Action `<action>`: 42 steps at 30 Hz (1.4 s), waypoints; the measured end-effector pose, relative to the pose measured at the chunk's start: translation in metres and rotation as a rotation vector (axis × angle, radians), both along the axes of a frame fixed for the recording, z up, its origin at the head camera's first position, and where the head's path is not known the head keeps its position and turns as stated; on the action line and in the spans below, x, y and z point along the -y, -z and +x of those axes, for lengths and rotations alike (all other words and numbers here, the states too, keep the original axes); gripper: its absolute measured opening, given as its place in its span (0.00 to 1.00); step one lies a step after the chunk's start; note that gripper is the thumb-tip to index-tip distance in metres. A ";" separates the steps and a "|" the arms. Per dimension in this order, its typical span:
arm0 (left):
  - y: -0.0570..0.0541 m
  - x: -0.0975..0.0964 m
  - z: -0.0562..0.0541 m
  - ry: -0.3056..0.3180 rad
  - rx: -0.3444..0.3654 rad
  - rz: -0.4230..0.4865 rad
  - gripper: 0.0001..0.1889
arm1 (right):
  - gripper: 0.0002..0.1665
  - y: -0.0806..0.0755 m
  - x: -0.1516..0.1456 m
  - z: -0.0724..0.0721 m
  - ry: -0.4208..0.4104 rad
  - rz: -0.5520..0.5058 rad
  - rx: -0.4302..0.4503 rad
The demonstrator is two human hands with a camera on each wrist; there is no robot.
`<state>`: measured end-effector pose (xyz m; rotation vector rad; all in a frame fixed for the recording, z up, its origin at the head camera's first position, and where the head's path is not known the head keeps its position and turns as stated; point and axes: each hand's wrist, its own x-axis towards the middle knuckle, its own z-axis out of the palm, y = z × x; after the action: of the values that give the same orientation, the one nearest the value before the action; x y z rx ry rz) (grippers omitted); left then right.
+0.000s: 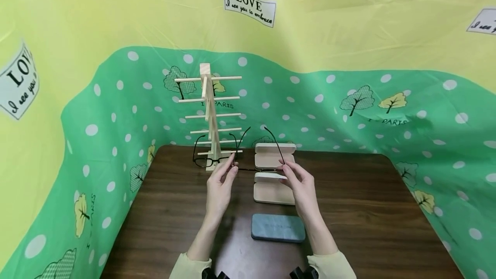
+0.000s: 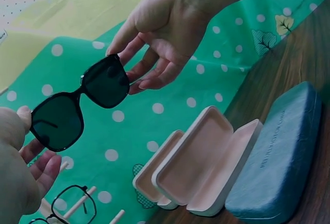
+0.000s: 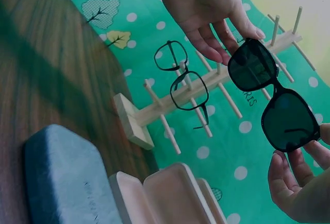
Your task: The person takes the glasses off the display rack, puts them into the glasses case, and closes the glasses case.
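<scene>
The left hand (image 1: 219, 189) and right hand (image 1: 303, 185) are pinching squarish, black, dark-lensed sunglasses (image 2: 75, 105) at 2 opposite ends, fingers nearly closed, above a brown wooden table (image 1: 368, 218); positioning is apparently proceeding, next requiring level, lens-free support.

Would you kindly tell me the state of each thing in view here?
Sunglasses: unfolded, held up between the left hand and right hand
Clear-lensed glasses: unfolded, on the rack
Wooden rack: upright
Front pale case: open
Rear pale case: open
Blue case: closed
</scene>
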<state>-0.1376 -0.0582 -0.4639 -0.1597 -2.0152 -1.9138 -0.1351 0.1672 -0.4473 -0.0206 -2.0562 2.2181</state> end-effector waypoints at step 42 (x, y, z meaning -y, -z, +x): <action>0.033 -0.023 0.019 0.124 0.025 0.122 0.21 | 0.19 0.035 -0.027 0.030 0.141 0.087 -0.074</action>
<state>-0.1181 -0.0351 -0.4969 -0.2352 -1.9384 -2.1184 -0.1050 0.1947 -0.4827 -0.0722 -2.0420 2.0158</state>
